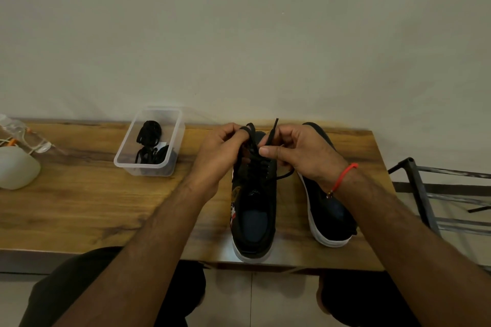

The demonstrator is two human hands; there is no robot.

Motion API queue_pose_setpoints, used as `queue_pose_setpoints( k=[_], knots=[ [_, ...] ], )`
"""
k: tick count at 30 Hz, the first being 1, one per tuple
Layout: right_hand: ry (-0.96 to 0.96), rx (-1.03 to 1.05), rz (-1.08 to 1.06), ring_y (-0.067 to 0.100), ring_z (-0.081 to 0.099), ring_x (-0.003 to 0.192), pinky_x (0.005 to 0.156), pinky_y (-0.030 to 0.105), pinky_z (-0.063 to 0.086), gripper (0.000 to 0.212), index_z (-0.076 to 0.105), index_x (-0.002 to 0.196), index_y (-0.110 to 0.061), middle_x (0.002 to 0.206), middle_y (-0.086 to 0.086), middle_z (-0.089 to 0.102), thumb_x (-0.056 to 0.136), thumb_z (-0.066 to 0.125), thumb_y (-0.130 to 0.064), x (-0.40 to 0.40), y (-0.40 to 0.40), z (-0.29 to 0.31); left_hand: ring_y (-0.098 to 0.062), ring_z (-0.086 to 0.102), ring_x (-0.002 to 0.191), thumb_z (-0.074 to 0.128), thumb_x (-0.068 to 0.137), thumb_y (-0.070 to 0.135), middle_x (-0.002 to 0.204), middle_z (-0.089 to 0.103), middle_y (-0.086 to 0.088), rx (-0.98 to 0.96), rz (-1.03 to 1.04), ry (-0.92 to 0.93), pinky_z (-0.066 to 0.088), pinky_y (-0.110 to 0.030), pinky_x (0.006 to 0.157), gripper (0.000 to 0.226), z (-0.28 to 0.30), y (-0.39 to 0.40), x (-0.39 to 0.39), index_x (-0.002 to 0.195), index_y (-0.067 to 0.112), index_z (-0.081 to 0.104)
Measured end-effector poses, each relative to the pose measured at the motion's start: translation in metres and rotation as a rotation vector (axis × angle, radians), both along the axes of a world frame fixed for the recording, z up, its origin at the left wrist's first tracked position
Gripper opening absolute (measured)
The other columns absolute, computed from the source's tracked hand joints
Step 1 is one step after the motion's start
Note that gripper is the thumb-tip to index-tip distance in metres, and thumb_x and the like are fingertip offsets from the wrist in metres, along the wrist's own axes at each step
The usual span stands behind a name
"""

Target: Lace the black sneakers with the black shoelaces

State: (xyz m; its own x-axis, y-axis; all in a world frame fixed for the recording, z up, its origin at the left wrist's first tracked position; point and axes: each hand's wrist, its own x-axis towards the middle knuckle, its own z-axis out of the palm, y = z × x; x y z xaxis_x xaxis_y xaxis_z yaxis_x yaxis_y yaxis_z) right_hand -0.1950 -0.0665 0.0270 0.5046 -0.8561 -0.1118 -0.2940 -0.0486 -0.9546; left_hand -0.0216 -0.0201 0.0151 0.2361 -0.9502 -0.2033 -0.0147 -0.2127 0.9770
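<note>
Pinching flat woven shoelace (269, 138)

Wooden table (79, 210) in front of me, far edge vs the wall. 2 black sneakers (252, 210) side by side near its right end, heels at my edge. Clear plastic tub (127, 164) w/ spare laces toward the far edge, mid-table. White rounded thing (16, 167) + clear bag (18, 133) at far-left corner

Dim, soft light; wide-angle bending at edges
</note>
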Motion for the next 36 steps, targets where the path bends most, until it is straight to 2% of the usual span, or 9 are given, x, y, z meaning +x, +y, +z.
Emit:
queue_pose_setpoints(
  k=[4,7,10,14,19,23,30,33,36],
  knots=[
    [-0.018,-0.020,-0.055,-0.004,0.058,0.062,0.058,0.014,0.047,0.012,0.072,0.087,-0.026,0.082,-0.010,0.074,0.087,0.076,-0.014,0.000,-0.002,-0.003,-0.028,0.065,0.093,0.039,0.101,0.018,0.110,0.075,-0.007,0.088,-0.077,0.274,0.056,-0.046,0.087,0.036,0.007,0.002,0.001,0.122,0.016,0.068],
    [-0.029,-0.007,-0.095,0.002,0.059,0.062,0.056,0.016,0.047,0.010,0.072,0.087,-0.024,0.078,-0.009,0.073,0.087,0.076,-0.014,-0.002,-0.004,-0.004,-0.026,0.069,0.108,0.042,0.102,0.028,0.123,0.073,-0.006,0.089,-0.103,0.421,0.052,-0.046,0.097,0.035,0.010,0.002,0.006,0.124,0.013,0.065],
    [-0.055,0.029,-0.101,0.009,0.063,0.065,0.060,0.021,0.052,0.009,0.072,0.088,-0.019,0.072,-0.004,0.071,0.088,0.073,-0.010,-0.002,-0.003,-0.003,-0.025,0.071,0.104,0.056,0.103,0.028,0.110,0.077,-0.004,0.030,0.032,0.479,0.055,-0.043,0.094,0.018,0.009,-0.002,0.008,0.114,0.014,0.058],
    [-0.280,0.174,-0.296,0.024,0.073,0.082,0.072,0.033,0.059,0.004,0.064,0.096,-0.011,0.090,0.008,0.077,0.096,0.063,-0.007,-0.010,-0.013,0.003,-0.016,0.068,0.074,0.056,0.104,0.019,0.076,0.066,-0.001,-0.061,0.292,0.598,0.061,-0.043,0.088,0.007,0.012,-0.006,0.027,0.105,0.013,0.057],
    [-0.442,0.187,-0.646,0.018,0.061,0.056,0.054,0.029,0.056,0.007,0.057,0.105,-0.006,0.077,0.010,0.071,0.099,0.059,-0.009,-0.042,-0.033,0.019,-0.010,0.054,0.066,0.055,0.105,0.026,0.077,0.058,0.003,-0.020,0.343,-0.063,0.055,-0.029,0.058,0.010,0.009,-0.006,0.056,0.111,0.018,0.057],
    [-0.354,-0.048,-0.818,0.017,0.059,0.051,0.052,0.032,0.057,0.008,0.053,0.106,-0.008,0.079,0.011,0.067,0.100,0.057,-0.009,-0.067,-0.042,0.017,-0.012,0.054,0.080,0.054,0.105,0.031,0.096,0.060,-0.002,0.118,0.147,-0.768,0.040,-0.022,0.064,0.012,0.007,-0.002,0.062,0.109,0.020,0.055],
    [-0.329,0.053,-0.660,0.022,0.074,0.075,0.071,0.033,0.062,0.022,0.056,0.120,-0.002,0.097,0.016,0.069,0.099,0.059,-0.009,-0.051,-0.044,0.003,-0.030,0.054,0.126,0.052,0.105,0.040,0.141,0.055,-0.014,0.442,-0.187,-0.882,0.044,-0.036,0.095,0.049,-0.006,0.002,0.046,0.144,0.010,0.047],
    [-0.145,0.037,-0.540,0.024,0.073,0.093,0.081,0.034,0.062,0.044,0.050,0.139,-0.009,0.118,0.011,0.066,0.097,0.064,-0.013,-0.036,-0.038,-0.003,-0.027,0.061,0.111,0.048,0.104,0.049,0.125,0.061,-0.011,0.452,-0.177,-0.959,0.053,-0.042,0.095,0.044,-0.006,0.006,0.038,0.128,0.014,0.058],
    [0.271,-0.073,-0.415,0.023,0.074,0.070,0.071,0.039,0.063,0.034,0.061,0.122,-0.008,0.101,0.006,0.073,0.098,0.063,-0.032,-0.024,-0.021,0.002,-0.020,0.070,0.077,0.041,0.102,0.062,0.089,0.072,-0.006,0.618,-0.236,-0.673,0.060,-0.038,0.066,0.060,-0.008,0.009,0.031,0.099,0.010,0.069]
  ],
)
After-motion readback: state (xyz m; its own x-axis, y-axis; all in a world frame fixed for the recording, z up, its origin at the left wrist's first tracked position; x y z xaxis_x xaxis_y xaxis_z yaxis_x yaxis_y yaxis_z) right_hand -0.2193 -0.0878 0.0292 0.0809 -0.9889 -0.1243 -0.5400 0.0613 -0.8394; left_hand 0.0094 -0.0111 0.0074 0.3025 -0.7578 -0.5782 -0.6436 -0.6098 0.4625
